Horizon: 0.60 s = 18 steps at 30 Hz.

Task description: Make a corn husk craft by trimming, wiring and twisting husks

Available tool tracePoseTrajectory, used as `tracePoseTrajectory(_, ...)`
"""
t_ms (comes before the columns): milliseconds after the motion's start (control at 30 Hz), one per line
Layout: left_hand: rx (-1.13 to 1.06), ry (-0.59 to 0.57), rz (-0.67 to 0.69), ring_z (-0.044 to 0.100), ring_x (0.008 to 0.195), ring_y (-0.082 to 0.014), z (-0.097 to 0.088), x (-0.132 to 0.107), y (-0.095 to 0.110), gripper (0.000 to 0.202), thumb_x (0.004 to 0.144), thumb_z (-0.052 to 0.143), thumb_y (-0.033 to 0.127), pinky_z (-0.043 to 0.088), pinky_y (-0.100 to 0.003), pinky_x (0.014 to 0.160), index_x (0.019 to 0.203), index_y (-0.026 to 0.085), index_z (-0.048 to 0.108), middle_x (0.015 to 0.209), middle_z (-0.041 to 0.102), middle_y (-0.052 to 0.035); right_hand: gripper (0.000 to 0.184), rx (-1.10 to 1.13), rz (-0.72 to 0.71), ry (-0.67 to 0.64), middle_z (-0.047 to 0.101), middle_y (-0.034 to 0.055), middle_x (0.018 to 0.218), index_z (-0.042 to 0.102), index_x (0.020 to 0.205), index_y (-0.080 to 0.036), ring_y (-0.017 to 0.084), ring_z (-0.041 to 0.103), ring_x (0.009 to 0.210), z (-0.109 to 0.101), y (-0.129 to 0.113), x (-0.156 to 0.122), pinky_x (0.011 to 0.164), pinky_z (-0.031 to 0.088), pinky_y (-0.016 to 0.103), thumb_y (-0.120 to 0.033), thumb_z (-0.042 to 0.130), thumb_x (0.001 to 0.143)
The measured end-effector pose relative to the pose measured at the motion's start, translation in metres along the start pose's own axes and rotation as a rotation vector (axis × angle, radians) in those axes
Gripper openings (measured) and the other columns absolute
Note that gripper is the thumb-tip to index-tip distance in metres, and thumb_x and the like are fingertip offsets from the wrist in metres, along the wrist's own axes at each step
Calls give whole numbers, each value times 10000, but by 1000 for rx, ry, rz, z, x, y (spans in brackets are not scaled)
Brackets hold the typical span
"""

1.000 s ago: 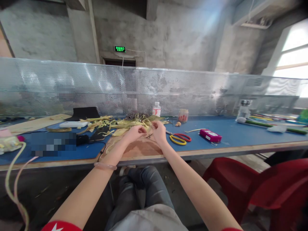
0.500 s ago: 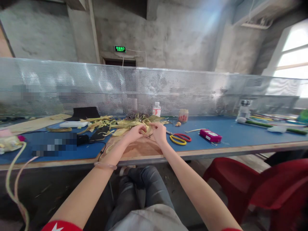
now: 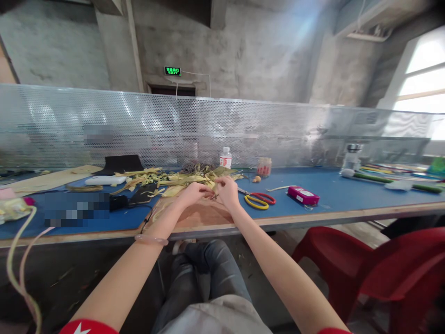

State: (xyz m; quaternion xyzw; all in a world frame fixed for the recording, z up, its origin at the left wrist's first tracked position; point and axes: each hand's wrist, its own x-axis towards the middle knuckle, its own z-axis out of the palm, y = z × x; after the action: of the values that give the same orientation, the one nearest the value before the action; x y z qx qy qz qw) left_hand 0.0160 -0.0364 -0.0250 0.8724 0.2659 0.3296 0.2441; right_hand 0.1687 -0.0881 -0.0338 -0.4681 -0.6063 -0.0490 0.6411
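Note:
My left hand point(image 3: 195, 194) and my right hand point(image 3: 228, 189) are close together over a brown board point(image 3: 205, 215) at the table's front. The fingers of both are pinched around a small piece of pale yellow-green dried husk, mostly hidden by the hands. Just behind them spreads a loose heap of dried husks point(image 3: 177, 188), in leaves and thin strips. To the right of my right hand lie scissors point(image 3: 257, 201) with one yellow and one red handle, their blades pointing back toward the husks.
Across the blue table point(image 3: 333, 195) stand a white bottle point(image 3: 225, 158), a jar point(image 3: 264, 166), and a magenta box point(image 3: 303, 195). A white device point(image 3: 106, 180) and black cloth point(image 3: 123, 163) are left. A perforated metal screen point(image 3: 278, 130) closes the back; a red chair point(image 3: 333, 250) stands right.
My hands have drawn slightly closer together, with the left fingers now reaching toward the right. The pale strip that showed between them is now more hidden.

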Motion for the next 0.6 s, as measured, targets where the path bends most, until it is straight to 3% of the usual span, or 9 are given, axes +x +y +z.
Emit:
tracePoseTrajectory(333,2,8,-1,652,822,-206,0,-2,6,223,665,617,158,499,-308,784,858,174,728,858,723,-44,266,-14,2,-23,657,92,859,695,832,-152,183,593,794,-2,-1,1,755,455,289,-108,436,787)
tracePoseTrajectory(600,17,1,-19,654,815,-199,1,-3,12,227,668,616,130,499,-310,792,868,152,719,863,720,-58,243,15,52,-2,674,92,866,674,874,-134,184,612,805,-1,2,0,752,467,288,-102,456,773)
